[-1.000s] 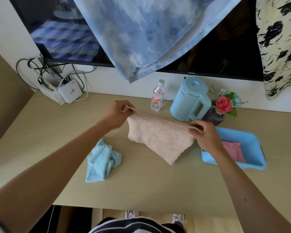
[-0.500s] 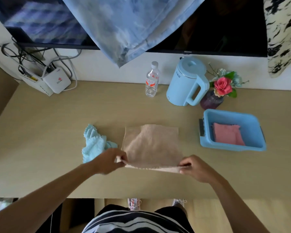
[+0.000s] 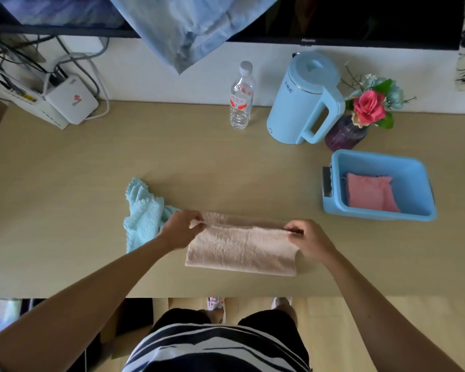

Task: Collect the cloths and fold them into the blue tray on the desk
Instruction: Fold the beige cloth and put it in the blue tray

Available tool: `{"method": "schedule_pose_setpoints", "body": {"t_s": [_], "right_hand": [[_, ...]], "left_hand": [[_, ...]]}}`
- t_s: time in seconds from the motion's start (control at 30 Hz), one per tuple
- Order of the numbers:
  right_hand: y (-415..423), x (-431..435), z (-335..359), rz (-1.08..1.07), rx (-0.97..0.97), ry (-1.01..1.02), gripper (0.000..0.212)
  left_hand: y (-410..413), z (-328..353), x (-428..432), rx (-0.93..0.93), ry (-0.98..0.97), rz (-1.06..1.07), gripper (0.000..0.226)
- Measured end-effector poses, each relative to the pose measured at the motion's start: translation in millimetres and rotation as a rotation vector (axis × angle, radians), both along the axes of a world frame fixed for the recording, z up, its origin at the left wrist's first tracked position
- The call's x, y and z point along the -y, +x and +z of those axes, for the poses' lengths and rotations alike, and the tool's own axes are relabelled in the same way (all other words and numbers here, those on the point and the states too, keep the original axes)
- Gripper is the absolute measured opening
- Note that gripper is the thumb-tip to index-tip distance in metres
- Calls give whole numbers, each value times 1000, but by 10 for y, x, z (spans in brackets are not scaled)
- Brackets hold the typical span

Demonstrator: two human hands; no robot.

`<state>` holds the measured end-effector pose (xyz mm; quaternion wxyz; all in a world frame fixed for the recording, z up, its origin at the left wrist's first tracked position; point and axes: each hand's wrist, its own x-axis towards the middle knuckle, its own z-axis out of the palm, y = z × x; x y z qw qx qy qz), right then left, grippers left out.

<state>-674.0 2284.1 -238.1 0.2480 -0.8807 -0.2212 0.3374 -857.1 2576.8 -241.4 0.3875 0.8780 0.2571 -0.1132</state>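
Folded over since half a second ago, the beige cloth point(image 3: 242, 248) now lies doubled as a wide band on the wooden desk point(image 3: 65, 197), just below the middle of the frame; before, it lay flat and open, with both hands at its near edge. The left hand point(image 3: 181, 228) pinches the cloth's far left corner between thumb and curled fingers, and the right hand point(image 3: 309, 240) pinches the far right corner the same way. The folded edge faces the bottom of the frame and the right end curls up a little.

A crumpled light blue cloth point(image 3: 142, 216) lies just left of the beige one, partly under the left wrist. The blue tray point(image 3: 379, 214) sits at the right of the frame, well apart from the hands, with a folded pink cloth point(image 3: 371, 194) flat inside it.

Along the wall at the top stand a water bottle point(image 3: 241, 98), a pale blue kettle point(image 3: 304, 98) and a purple vase point(image 3: 345, 135) of flowers, the vase close behind the tray. A white router point(image 3: 71, 102) with cables is at the upper left.
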Motion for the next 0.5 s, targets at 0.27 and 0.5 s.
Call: {"method": "schedule_pose_setpoints", "body": {"t_s": [0.27,0.5], "right_hand": [[189,-229,-139,-10,55,-63,24],[-60,-306,-268,120,490,-169,37]], "left_hand": [[209,-254,-63,-37,72,85,17],[173,-312,172,52,609,-157,45]]}}
